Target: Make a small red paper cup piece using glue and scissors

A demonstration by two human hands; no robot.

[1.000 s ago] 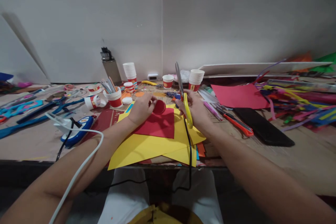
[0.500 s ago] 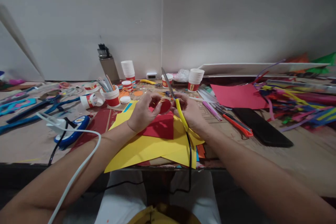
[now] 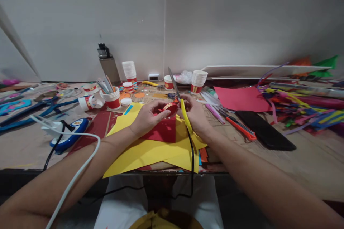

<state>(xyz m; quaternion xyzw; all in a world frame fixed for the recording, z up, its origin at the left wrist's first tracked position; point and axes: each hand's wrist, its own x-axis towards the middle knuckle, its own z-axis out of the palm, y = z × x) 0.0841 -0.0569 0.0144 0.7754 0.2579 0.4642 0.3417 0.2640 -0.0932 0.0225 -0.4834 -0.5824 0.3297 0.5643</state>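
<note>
Pinched in my left hand [image 3: 147, 117] is a small red piece with gold print [image 3: 170, 107], rounded in outline. My right hand [image 3: 195, 114] is closed around yellow-handled scissors [image 3: 185, 113], their blades pointing up and away from me. The right fingertips are close to the red piece; whether they touch it I cannot tell. Below both hands, a sheet of red paper [image 3: 162, 132] lies on larger yellow paper [image 3: 134, 159].
A paper cup with pens [image 3: 111, 101] stands at left, near stacked cups [image 3: 129, 69] and a bottle [image 3: 109, 64]. To the right are a red-handled utility knife [image 3: 242, 128], a black phone-like slab [image 3: 264, 128] and red paper [image 3: 242, 98]. A white cable [image 3: 94, 150] crosses my left forearm.
The red piece has been turned between my fingers: its broad round face showed before, and now the gold-printed side shows. The scissors are still in my right hand. The view has shifted slightly.
</note>
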